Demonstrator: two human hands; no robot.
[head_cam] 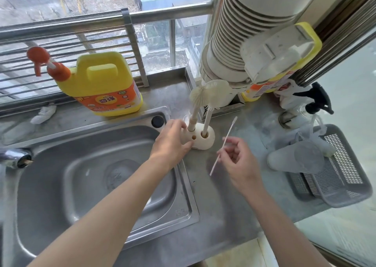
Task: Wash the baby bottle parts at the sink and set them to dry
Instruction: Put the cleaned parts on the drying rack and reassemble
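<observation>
Our left hand (173, 142) curls round the near left side of the cream brush holder (203, 139), thumb at its front and fingers behind it, on the steel counter just past the sink's (101, 175) right rim. Straight above that grip two long brushes stand in the holder, a bristly bottle brush (198, 96) and a flatter brush (216, 86), with a small middle hole (194, 137) showing between their stems. Just right of the holder, apart from it, our right hand (238, 159) pinches a thin brush (223, 144) near its middle, fingers narrowly closed; it slants with its tip up and away. Right of this grip a clear bottle (284, 159) lies tipped on the edge of a grey basket (345, 177). Beyond the holder a ribbed pipe (244, 32) crowds the brush heads, and a yellow detergent jug (105, 83) stands far left of it.
</observation>
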